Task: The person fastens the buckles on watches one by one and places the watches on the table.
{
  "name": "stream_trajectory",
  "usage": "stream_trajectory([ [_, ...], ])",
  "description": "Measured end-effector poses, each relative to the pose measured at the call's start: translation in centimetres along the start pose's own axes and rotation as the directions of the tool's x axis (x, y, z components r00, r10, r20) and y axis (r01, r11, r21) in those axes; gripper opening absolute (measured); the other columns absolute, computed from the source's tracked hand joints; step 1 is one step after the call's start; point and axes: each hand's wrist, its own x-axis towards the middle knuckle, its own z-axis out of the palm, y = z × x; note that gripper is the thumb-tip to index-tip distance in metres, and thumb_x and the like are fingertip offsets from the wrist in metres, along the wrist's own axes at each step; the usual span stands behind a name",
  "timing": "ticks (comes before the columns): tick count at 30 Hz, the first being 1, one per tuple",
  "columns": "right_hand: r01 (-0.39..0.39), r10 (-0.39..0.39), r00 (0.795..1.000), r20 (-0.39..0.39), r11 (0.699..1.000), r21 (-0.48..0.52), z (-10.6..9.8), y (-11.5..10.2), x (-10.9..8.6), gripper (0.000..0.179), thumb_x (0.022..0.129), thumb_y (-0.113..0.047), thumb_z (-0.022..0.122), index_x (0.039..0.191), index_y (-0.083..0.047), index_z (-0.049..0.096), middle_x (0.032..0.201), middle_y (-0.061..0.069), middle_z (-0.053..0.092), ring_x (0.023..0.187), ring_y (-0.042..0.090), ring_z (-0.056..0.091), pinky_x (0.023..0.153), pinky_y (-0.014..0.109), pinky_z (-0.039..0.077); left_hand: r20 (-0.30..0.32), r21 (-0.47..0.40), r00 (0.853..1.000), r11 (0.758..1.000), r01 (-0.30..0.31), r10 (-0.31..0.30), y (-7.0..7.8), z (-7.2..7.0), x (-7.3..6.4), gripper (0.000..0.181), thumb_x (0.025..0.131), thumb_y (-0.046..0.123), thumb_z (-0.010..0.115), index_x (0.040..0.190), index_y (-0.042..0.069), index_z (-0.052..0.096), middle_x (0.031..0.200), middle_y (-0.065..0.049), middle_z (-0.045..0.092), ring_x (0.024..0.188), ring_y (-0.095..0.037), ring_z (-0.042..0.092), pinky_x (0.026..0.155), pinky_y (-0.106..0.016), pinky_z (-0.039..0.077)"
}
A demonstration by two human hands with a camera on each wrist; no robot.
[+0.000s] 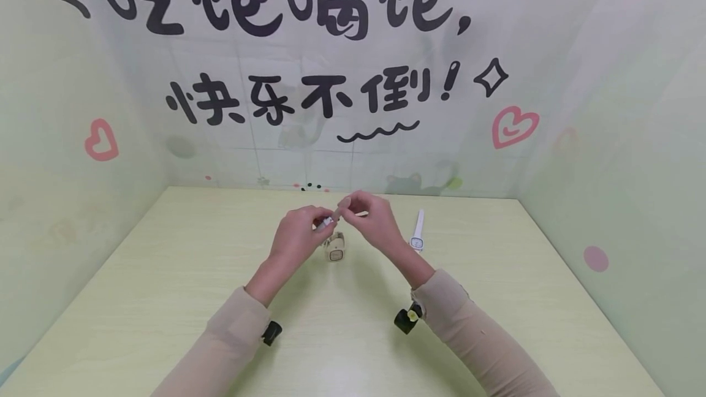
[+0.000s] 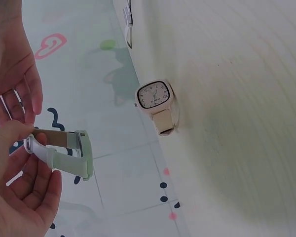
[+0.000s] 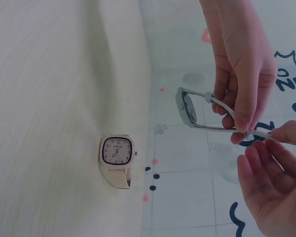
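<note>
A pale green wristwatch (image 3: 183, 107) is held up above the table between both hands, its strap bent into a loop. My left hand (image 1: 296, 233) grips the watch strap near the buckle between thumb and fingers. With thumb and fingertips, my right hand (image 1: 376, 219) pinches the free end of the strap. In the right wrist view the watch case hangs away from the hands, dial partly visible edge-on. Below the hands, a beige wristwatch (image 1: 336, 251) with a squarish dial stands on the table, its strap closed in a loop.
A white wristwatch (image 1: 417, 239) lies on the right part of the light wooden table (image 1: 342, 336), strap stretched towards the back. A printed curtain (image 1: 265, 158) hangs behind the table and along both sides. Small black cameras (image 1: 407, 321) sit at the wrists.
</note>
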Motion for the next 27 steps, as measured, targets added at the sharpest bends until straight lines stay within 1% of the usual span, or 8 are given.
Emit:
stream_trajectory([
  [4, -0.016, 0.016, 1.000, 0.018, 1.000, -0.002, 0.05, 0.12, -0.12, 0.009, 0.095, -0.013, 0.066, 0.095, -0.005, 0.071, 0.094, 0.010, 0.076, 0.085, 0.020, 0.071, 0.074, 0.028, 0.061, 0.011, 0.007, 1.000, 1.000, 0.004, -0.004, -0.02, 0.13, 0.09, 0.026, 0.093, 0.025, 0.071, 0.114, 0.012, 0.074, 0.101, -0.009, 0.075, 0.082, -0.019, 0.067, 0.066, -0.030, 0.056],
  [8, -0.019, 0.019, 1.000, 0.009, 1.000, 0.005, 0.06, 0.21, -0.26, 0.010, 0.096, -0.012, 0.064, 0.094, -0.005, 0.071, 0.093, 0.010, 0.076, 0.081, 0.019, 0.071, 0.073, 0.026, 0.060, 0.016, 0.021, 1.000, 1.000, 0.003, -0.004, -0.06, 0.28, 0.13, 0.026, 0.093, 0.025, 0.071, 0.114, 0.012, 0.074, 0.102, -0.008, 0.075, 0.083, -0.019, 0.067, 0.068, -0.032, 0.057],
  [13, -0.017, 0.017, 1.000, 0.009, 0.999, 0.050, 0.12, 0.32, -0.25, 0.012, 0.097, -0.010, 0.060, 0.094, -0.003, 0.069, 0.092, 0.013, 0.075, 0.080, 0.019, 0.070, 0.073, 0.025, 0.061, 0.016, 0.002, 1.000, 1.000, 0.007, -0.007, 0.00, 0.28, 0.09, 0.025, 0.093, 0.024, 0.070, 0.114, 0.013, 0.074, 0.104, -0.009, 0.075, 0.084, -0.020, 0.067, 0.069, -0.033, 0.057],
  [17, -0.047, 0.046, 0.999, 0.010, 0.993, 0.112, 0.09, 0.28, -0.27, 0.011, 0.097, -0.008, 0.061, 0.094, 0.000, 0.068, 0.094, 0.017, 0.075, 0.080, 0.020, 0.072, 0.074, 0.026, 0.063, 0.020, -0.067, 1.000, 0.998, 0.016, -0.015, -0.12, 0.35, 0.06, 0.024, 0.093, 0.023, 0.070, 0.115, 0.012, 0.073, 0.101, -0.006, 0.074, 0.083, -0.019, 0.065, 0.066, -0.030, 0.055],
  [20, -0.079, 0.079, 0.997, 0.009, 0.985, 0.151, 0.03, 0.21, -0.29, 0.011, 0.097, -0.008, 0.062, 0.095, 0.002, 0.067, 0.096, 0.019, 0.075, 0.081, 0.020, 0.073, 0.075, 0.027, 0.063, 0.023, -0.155, 0.999, 0.987, 0.029, -0.026, -0.27, 0.48, 0.04, 0.024, 0.093, 0.022, 0.070, 0.115, 0.012, 0.072, 0.099, -0.004, 0.074, 0.084, -0.018, 0.066, 0.067, -0.028, 0.054],
  [22, -0.098, 0.097, 0.995, 0.009, 0.981, 0.168, 0.01, 0.22, -0.31, 0.012, 0.097, -0.008, 0.061, 0.095, 0.003, 0.067, 0.097, 0.020, 0.075, 0.082, 0.022, 0.073, 0.076, 0.027, 0.063, 0.026, -0.222, 0.999, 0.974, 0.037, -0.032, -0.39, 0.55, 0.03, 0.023, 0.093, 0.020, 0.070, 0.114, 0.011, 0.070, 0.098, -0.005, 0.074, 0.086, -0.019, 0.067, 0.069, -0.028, 0.055],
  [24, -0.112, 0.112, 0.994, 0.011, 0.977, 0.183, -0.01, 0.26, -0.32, 0.012, 0.097, -0.007, 0.061, 0.095, 0.003, 0.066, 0.098, 0.021, 0.075, 0.084, 0.023, 0.074, 0.076, 0.028, 0.063, 0.029, -0.288, 0.999, 0.956, 0.047, -0.040, -0.59, 0.64, 0.03, 0.022, 0.093, 0.018, 0.070, 0.113, 0.010, 0.069, 0.098, -0.006, 0.074, 0.089, -0.020, 0.067, 0.072, -0.028, 0.055],
  [27, -0.128, 0.127, 0.992, 0.017, 0.972, 0.197, -0.01, 0.39, -0.35, 0.012, 0.098, -0.007, 0.061, 0.096, 0.004, 0.066, 0.099, 0.022, 0.074, 0.088, 0.025, 0.074, 0.077, 0.028, 0.063, 0.044, -0.358, 0.998, 0.931, 0.064, -0.052, -0.77, 0.70, 0.01, 0.021, 0.094, 0.017, 0.068, 0.112, 0.008, 0.067, 0.099, -0.008, 0.072, 0.088, -0.020, 0.067, 0.073, -0.027, 0.055],
])
